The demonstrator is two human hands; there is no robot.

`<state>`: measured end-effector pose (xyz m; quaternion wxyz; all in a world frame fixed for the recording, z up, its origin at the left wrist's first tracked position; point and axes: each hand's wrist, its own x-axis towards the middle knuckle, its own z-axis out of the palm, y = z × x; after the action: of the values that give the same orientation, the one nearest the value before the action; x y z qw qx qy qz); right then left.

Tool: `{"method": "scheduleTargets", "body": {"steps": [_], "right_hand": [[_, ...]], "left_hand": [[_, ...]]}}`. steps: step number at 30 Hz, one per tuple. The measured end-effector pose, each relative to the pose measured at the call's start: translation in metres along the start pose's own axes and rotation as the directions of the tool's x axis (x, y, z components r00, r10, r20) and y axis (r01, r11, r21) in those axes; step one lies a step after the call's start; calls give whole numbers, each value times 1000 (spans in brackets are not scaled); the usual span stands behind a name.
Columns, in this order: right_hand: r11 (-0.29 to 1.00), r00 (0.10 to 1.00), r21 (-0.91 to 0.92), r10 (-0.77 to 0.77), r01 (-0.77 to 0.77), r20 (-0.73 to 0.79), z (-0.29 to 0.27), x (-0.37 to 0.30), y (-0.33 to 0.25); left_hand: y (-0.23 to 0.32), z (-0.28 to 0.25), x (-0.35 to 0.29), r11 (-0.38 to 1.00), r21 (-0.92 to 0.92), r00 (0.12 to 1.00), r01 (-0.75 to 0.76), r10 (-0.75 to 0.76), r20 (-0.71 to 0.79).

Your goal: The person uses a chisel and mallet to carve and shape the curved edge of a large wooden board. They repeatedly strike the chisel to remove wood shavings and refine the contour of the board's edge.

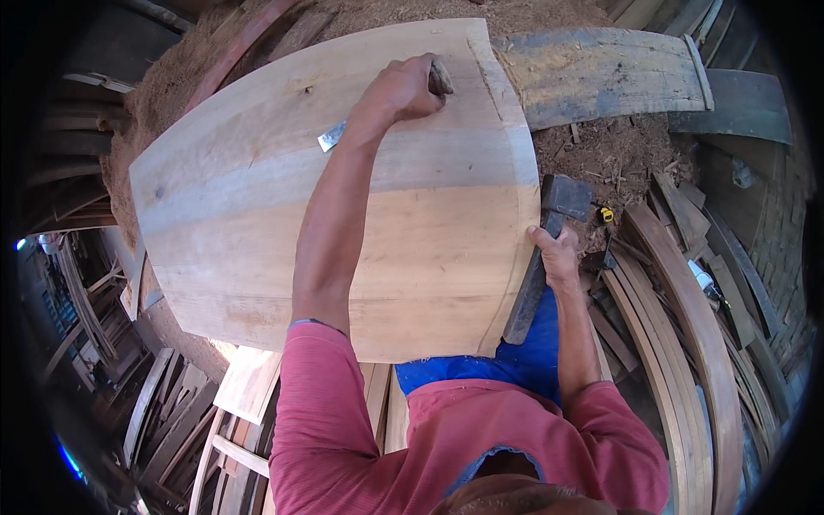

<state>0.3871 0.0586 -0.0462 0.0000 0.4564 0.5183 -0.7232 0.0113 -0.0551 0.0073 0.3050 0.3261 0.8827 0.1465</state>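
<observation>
A broad, pale wooden panel (429,249) made of joined boards lies in front of me, its left end curved. My left hand (410,90) is closed round the rounded wooden handle (440,77) of a chisel over the far part of the panel. The chisel's flat metal blade (332,136) shows on the other side of my forearm. My right hand (556,249) is at the panel's right edge, thumb on top and fingers mostly hidden, gripping that edge. Beside it a dark wooden bar (525,300) runs along the edge, with a dark block (568,197) at its far end.
Another rough board (601,75) extends at the far right. Wood shavings (614,159) cover the ground beyond the panel. A yellow and black tape measure (607,215) lies right of the block. Long curved planks (695,343) are stacked on the right; more timber (172,421) lies at lower left.
</observation>
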Motion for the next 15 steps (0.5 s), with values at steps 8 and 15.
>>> {"method": "scheduleTargets", "body": {"steps": [8, 15], "right_hand": [[964, 993, -258, -87, 62, -85, -14, 6, -7], [878, 886, -262, -444, 400, -136, 5, -22, -140]], "left_hand": [[61, -42, -14, 593, -690, 901, -416, 164, -402], [88, -20, 30, 371, -607, 704, -702, 237, -669]]}}
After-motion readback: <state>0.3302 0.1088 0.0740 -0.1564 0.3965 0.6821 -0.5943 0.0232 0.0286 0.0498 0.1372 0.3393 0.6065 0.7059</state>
